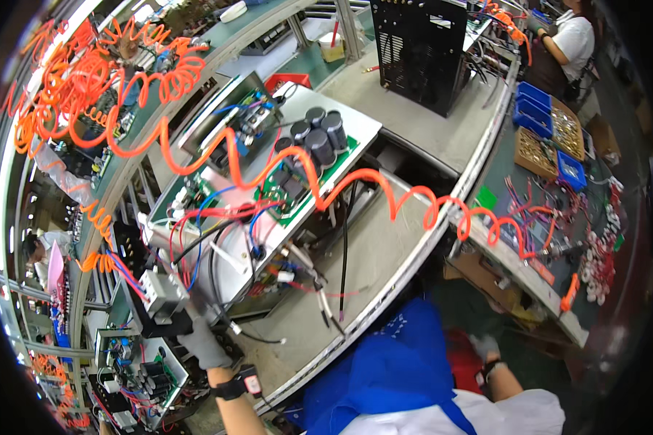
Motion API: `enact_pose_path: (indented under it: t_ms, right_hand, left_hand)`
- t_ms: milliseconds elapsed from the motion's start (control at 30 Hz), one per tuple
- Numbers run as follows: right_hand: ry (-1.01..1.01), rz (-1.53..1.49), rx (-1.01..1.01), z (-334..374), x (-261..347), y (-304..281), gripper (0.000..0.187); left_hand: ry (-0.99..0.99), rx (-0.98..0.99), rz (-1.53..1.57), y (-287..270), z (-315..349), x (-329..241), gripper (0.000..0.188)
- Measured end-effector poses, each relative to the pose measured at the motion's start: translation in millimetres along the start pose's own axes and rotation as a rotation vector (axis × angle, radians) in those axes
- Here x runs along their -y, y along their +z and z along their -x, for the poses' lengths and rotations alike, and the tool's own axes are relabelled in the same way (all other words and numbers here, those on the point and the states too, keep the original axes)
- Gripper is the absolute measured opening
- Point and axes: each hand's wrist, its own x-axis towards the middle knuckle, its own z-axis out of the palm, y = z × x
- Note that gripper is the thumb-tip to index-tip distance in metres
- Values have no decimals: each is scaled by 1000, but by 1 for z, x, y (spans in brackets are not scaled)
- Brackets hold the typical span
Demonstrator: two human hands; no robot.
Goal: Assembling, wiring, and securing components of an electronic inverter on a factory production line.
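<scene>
My left hand point(204, 342), in a grey glove, is at the near edge of a black panel point(146, 319) and seems to grip it, though the fingers are partly hidden and blurred. A grey circuit breaker point(164, 293) with red and blue wires sits on that panel. Just beyond stands an open electronic unit with a white metal plate point(359, 125), green circuit boards point(341, 156), dark capacitors point(319, 147) and loose wires. Low at my right side is my gloved right hand point(485, 348), beside something red point(460, 360); its fingers are smeared.
An orange coiled hose point(370, 176) stretches over the unit to a side bench point(500, 250). Blue bins point(534, 109) and boxes of small metal parts point(535, 152) stand there. A tall black perforated housing point(419, 54) is farther along the line. Another person point(575, 40) is at far right.
</scene>
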Motion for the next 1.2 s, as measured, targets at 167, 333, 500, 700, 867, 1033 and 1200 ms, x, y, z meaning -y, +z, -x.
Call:
enact_pose_path:
  t_ms: [167, 333, 500, 700, 867, 1033, 1200]
  right_hand:
    - [334, 51, 360, -68, -183, 119, 50]
    - [448, -279, 315, -75, -165, 181, 51]
    - [425, -521, 319, -67, -107, 214, 54]
    - [334, -722, 310, -71, -52, 203, 57]
    - [193, -841, 318, -72, 20, 115, 61]
    - [-252, -697, 241, -64, 140, -51, 65]
    - [-1475, -134, -194, 12, 296, -149, 31]
  left_hand:
    - [78, -106, -220, 0, -3, -2, 7]
    - [-31, -43, -359, -8, 3, -9, 7]
    - [139, 117, -618, -14, 12, -20, 13]
    - [6, -34, -227, -3, 3, -9, 14]
    - [143, -14, -164, 5, 9, -17, 36]
    - [105, -82, -82, 13, 10, -22, 35]
    - [286, -59, -186, 2, -9, 5, 28]
